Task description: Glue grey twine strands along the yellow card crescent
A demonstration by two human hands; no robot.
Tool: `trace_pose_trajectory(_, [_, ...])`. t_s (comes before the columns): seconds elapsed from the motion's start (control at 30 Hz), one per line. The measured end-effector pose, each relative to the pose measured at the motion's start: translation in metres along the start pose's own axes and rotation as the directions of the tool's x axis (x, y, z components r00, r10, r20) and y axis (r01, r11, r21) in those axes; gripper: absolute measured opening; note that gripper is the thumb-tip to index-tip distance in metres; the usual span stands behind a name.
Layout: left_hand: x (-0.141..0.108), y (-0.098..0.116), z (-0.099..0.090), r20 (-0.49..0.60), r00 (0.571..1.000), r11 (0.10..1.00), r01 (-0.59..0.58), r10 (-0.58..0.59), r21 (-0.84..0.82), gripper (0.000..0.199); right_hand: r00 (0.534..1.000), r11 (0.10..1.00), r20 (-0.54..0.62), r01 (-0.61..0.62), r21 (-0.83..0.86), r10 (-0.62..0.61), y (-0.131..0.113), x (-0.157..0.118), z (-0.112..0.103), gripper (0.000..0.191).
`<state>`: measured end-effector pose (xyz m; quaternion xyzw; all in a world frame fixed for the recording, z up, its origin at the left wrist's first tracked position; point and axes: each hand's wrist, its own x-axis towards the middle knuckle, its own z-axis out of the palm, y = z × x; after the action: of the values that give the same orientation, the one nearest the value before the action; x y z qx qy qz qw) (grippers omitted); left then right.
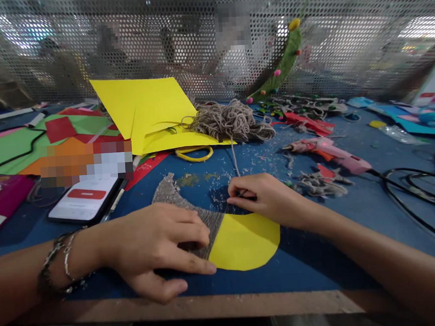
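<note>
A yellow paper shape, curved like a crescent, lies near the front of the blue table. Its left part is covered by close rows of grey yarn. My left hand rests on the covered part, index finger stretched out along the edge between yarn and bare paper. Over the shape's upper edge, my right hand pinches a strand of grey cord between thumb and fingers. That strand runs back to a loose grey yarn heap behind. The fingertips partly hide the pinched piece.
Folded yellow card and yellow-handled scissors lie behind. A phone and coloured papers are on the left. To the right are a pink glue gun, its black cable and yarn scraps. Perforated metal mesh stands behind.
</note>
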<state>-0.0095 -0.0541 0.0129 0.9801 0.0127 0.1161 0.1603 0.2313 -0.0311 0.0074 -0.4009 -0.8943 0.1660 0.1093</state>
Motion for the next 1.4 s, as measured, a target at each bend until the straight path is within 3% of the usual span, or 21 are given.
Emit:
trace_pose_trajectory(0.4, [-0.003,0.003,0.001,-0.012,0.999,0.993,-0.039,0.041,0.112,0.027,1.0,0.999,-0.002,0.019,0.029,-0.019,0.0,0.0,-0.002,0.016])
trace_pose_trajectory(0.57, [0.001,0.006,0.0,0.016,1.0,0.984,-0.018,0.015,0.179,0.017,0.994,0.996,-0.076,0.082,-0.021,-0.083,0.0,-0.001,-0.001,0.007])
trace_pose_trajectory(0.67, [0.003,0.005,0.002,-0.011,0.999,0.991,0.049,-0.048,0.124,0.012,0.984,0.994,-0.142,0.106,-0.009,-0.106,-0.002,-0.003,-0.002,0.011])
trace_pose_trajectory(0.8, [0.008,-0.002,0.004,-0.134,0.984,0.992,0.12,-0.116,0.029,0.048,0.981,0.989,-0.129,0.149,0.011,-0.147,-0.006,-0.005,-0.008,0.015])
trace_pose_trajectory(0.93, [0.008,-0.005,0.004,-0.139,0.952,0.951,0.289,-0.274,0.106,0.077,0.984,0.983,0.016,0.18,-0.018,-0.18,-0.015,-0.01,-0.019,0.02])
trace_pose_trajectory(1.03, [0.006,-0.002,0.004,-0.11,0.945,0.94,0.32,-0.307,0.118,0.073,0.972,0.979,0.122,0.204,-0.027,-0.199,-0.027,-0.021,-0.025,0.022])
trace_pose_trajectory(1.1, [0.005,0.0,0.004,-0.098,0.954,0.94,0.298,-0.285,0.166,0.069,0.969,0.973,0.137,0.218,-0.072,-0.206,-0.035,-0.031,-0.027,0.033])
trace_pose_trajectory(1.17, [0.007,0.003,0.002,-0.098,0.957,0.929,0.289,-0.274,0.232,0.067,0.976,0.967,0.102,0.204,-0.153,-0.19,-0.042,-0.041,-0.026,0.042])
trace_pose_trajectory(1.3, [0.017,0.004,-0.01,-0.141,0.948,0.904,0.314,-0.284,0.29,0.037,0.983,0.914,0.012,0.172,-0.369,-0.181,-0.053,-0.049,-0.021,0.022])
trace_pose_trajectory(1.4, [0.026,0.002,-0.021,-0.202,0.94,0.894,0.326,-0.274,0.308,0.029,0.976,0.829,-0.08,0.127,-0.544,-0.202,-0.053,-0.044,-0.017,0.025])
